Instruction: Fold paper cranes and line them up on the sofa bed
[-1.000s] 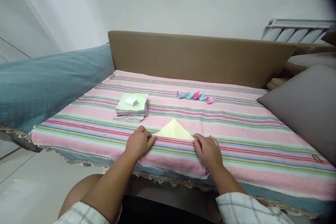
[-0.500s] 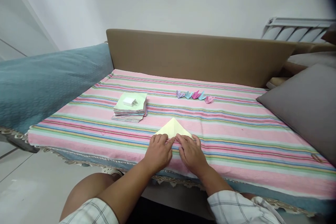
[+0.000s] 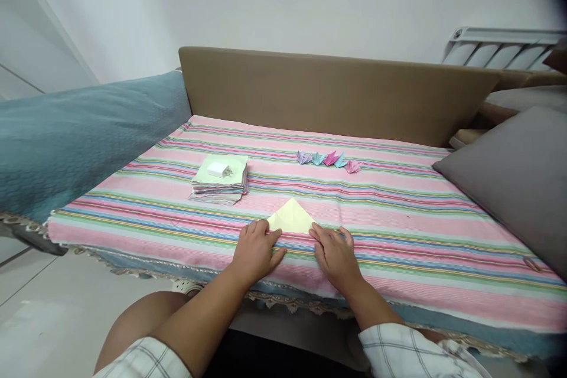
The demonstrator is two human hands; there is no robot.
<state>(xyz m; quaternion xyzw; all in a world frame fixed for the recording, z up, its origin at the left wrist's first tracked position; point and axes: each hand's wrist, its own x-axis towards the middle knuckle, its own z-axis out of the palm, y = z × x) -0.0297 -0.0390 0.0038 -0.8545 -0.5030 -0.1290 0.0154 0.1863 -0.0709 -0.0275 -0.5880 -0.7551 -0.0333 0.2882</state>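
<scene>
A pale yellow sheet of origami paper (image 3: 292,217), folded into a triangle with its point facing away from me, lies flat on the striped cloth. My left hand (image 3: 256,251) presses the left corner, its fingers bent over the paper and the thumb by the lower edge. At the right corner, my right hand (image 3: 337,255) has its fingertips pinching or pressing the edge; the corners themselves are hidden under my fingers. Farther back stands a row of several small folded paper cranes (image 3: 330,159) in purple, blue and pink.
To the left, a stack of paper squares (image 3: 220,183) has a white plug adapter (image 3: 218,170) on top. The pink striped cloth (image 3: 390,218) covers the sofa seat. A grey cushion (image 3: 518,171) leans at the right, and a brown backrest (image 3: 328,91) runs behind.
Both hands have slid apart along the lower fold, the left one leftward and the right one rightward. More of the paper's middle now shows between them.
</scene>
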